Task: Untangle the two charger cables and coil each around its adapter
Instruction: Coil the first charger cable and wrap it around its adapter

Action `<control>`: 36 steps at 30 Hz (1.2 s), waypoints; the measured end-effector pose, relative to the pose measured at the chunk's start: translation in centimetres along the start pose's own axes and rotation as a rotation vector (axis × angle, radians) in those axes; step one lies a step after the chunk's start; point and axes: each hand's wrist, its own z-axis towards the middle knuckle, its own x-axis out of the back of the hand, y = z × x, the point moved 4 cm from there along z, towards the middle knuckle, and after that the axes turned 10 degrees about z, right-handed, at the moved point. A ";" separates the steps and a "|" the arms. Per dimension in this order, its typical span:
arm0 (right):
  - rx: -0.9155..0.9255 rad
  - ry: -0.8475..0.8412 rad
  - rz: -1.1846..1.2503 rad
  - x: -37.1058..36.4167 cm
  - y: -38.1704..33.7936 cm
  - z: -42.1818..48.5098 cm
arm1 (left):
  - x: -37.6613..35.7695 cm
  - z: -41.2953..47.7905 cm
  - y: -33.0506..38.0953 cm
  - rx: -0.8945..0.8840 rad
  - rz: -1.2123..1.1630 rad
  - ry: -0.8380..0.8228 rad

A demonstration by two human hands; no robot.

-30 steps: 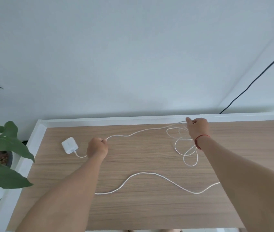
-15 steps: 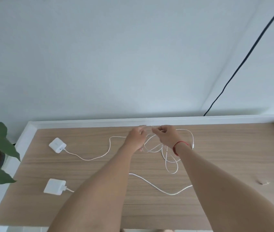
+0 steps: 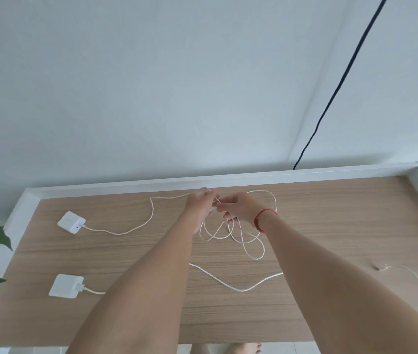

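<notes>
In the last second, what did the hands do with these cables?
The left hand slid right along the white cable, away from the far adapter, and met the right hand above the tangled loops, where both pinch cable. The far adapter stayed put on the table.

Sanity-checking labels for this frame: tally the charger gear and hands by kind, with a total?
Adapters: 2, far adapter and near adapter
White cables: 2, far adapter's cable and near adapter's cable
Hands: 2, left hand and right hand
Total: 6
</notes>
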 end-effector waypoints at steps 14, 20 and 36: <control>0.035 0.811 0.609 10.5 1.6 -2.5 | 3.6 1.2 -2.8 0.149 -0.329 0.502; 0.061 0.620 0.262 7.8 0.4 -3.0 | 2.1 1.0 -2.0 0.330 -0.463 0.539; 0.120 0.257 -0.030 3.8 -0.8 -2.2 | -2.9 -0.4 -0.4 -0.341 0.537 -0.026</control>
